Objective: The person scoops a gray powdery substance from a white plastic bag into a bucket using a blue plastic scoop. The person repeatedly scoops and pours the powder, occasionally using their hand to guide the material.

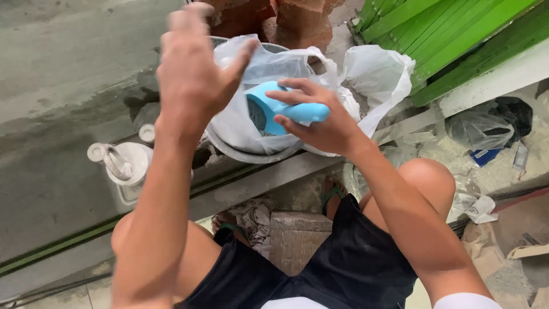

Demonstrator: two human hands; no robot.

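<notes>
My right hand (320, 123) is wrapped around the handle of a light blue plastic scoop (274, 109), fingers curled over the top and thumb underneath, and the scoop's cup holds some grey powder and points down into the mouth of a white plastic bag (251, 68). That bag sits inside a round metal basin (251, 153), its edges spilling over the rim, and the basin rests on a concrete ledge (269, 177) in front of my knees. My left hand (191, 71) is raised above the bag's left side, holding nothing, fingers spread loosely and slightly blurred, with the thumb just at the plastic; I cannot tell whether it actually touches. A second crumpled white bag (377, 71) lies just beside the first on the right. Behind the basin stand reddish bricks (297, 20), and green painted boards (446, 34) lean at the upper right. To the left of the basin, on the grey surface, there is a white plastic jug (123, 163) lying with its handle up and a small white cap (147, 133) near it. Below the ledge, between my feet in green sandals (331, 194), sits a worn block (294, 237) with a rag (254, 220) just beside it, and clear plastic bags (477, 129) and rubble lie off to my right
</notes>
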